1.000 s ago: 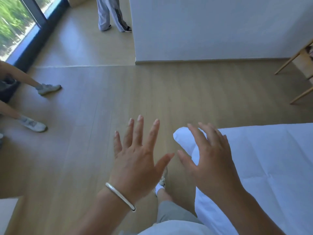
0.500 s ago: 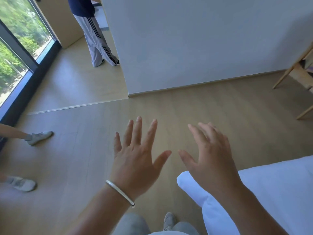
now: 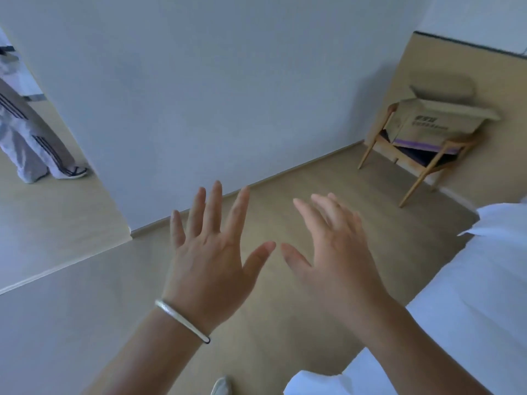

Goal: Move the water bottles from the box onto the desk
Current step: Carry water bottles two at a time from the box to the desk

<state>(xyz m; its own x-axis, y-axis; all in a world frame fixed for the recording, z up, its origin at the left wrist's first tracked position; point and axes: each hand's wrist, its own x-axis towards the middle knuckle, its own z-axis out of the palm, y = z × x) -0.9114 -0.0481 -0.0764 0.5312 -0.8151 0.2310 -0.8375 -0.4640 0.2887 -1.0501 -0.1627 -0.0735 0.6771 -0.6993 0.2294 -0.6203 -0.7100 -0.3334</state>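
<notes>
- Left hand [image 3: 209, 259]: raised in the near middle of the view, back toward the camera, fingers spread and straight. Grip holds nothing. Silver bangle [image 3: 182, 320] on the wrist.
- Right hand [image 3: 339, 252]: raised just beside the left, thumbs near but apart, fingers loosely fanned. Grip holds nothing.
- Box [image 3: 439, 124]: cardboard, flaps open, sitting on the seat of a wooden chair [image 3: 422, 163] in the far right corner against the wood-panelled wall. Well apart from both hands.
- Water bottles: none visible; the box's inside is hidden from this angle, so cannot tell how many it holds.
- Table: not in view.
- Bed [image 3: 470, 295]: white sheet along the near right edge, beside the right forearm.
- Another person's legs [image 3: 31, 143] in striped trousers stand far left, past the wall corner.
- Judgement: both hands empty and held out in front, probably readying to reach for the box. No bottle moved yet that I can see; the approach to the chair comes first.
</notes>
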